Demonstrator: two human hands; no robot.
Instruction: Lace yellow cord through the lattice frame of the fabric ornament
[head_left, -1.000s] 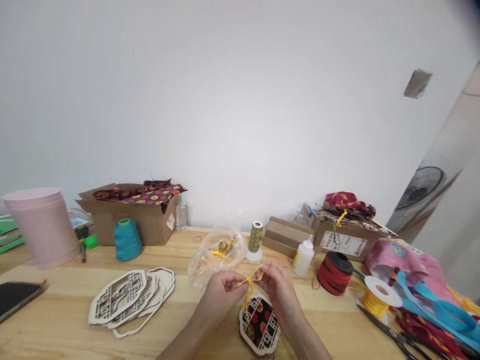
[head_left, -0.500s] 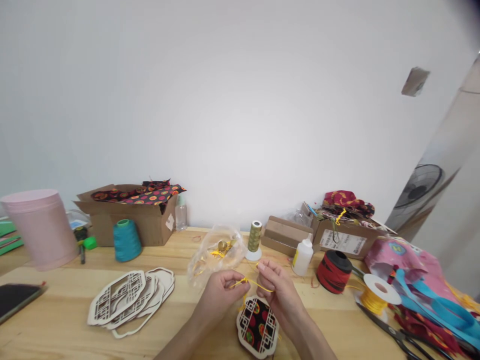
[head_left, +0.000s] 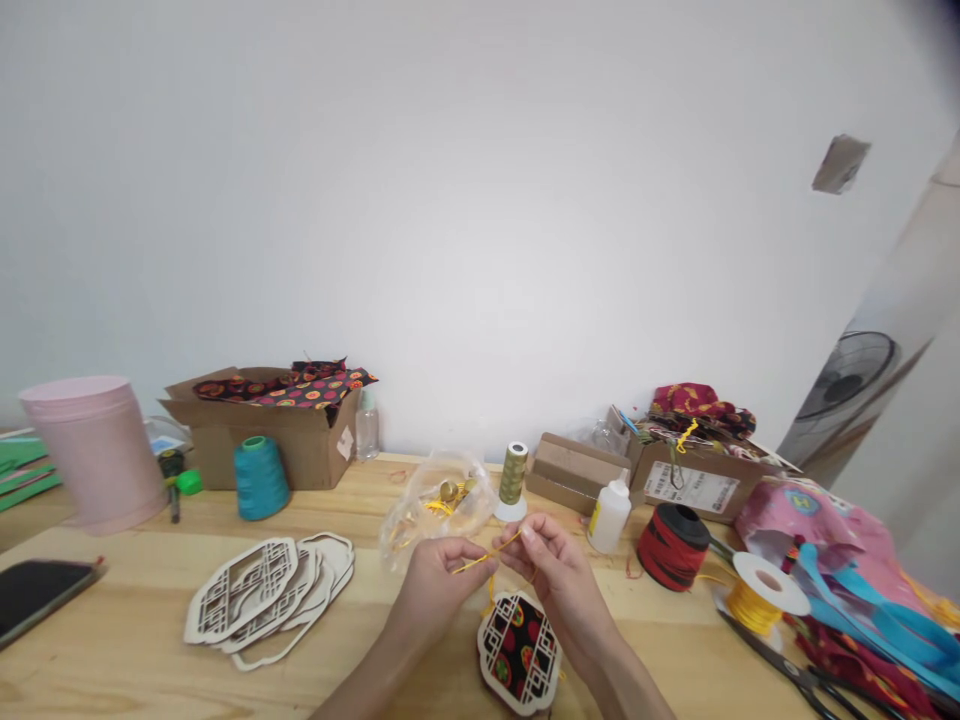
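A yellow cord (head_left: pixel 493 553) runs between my two hands above the table. My left hand (head_left: pixel 439 585) pinches it on one side, and my right hand (head_left: pixel 551 565) grips it on the other, with fingers closed. Just below them lies a lattice wooden frame (head_left: pixel 519 655) with dark patterned fabric inside, and yellow cord leads up from its top edge. Whether the cord is knotted between the fingers is too small to tell. Behind my hands sits a clear plastic bag (head_left: pixel 405 510) holding yellow cords and gold-coloured pieces.
Stacked wooden frames (head_left: pixel 247 600) lie left, near a teal thread cone (head_left: pixel 261 480) and a phone (head_left: pixel 41 595). Rightward stand a white glue bottle (head_left: pixel 609 515), a red ribbon spool (head_left: pixel 673 548), a yellow cord spool (head_left: pixel 756 608) and black scissors (head_left: pixel 795 675). Cardboard boxes (head_left: pixel 270 450) line the wall.
The cord is drawn straighter between my hands, and its loose end by my right fingers no longer sticks out. The view has shifted slightly, moving everything a little rightward.
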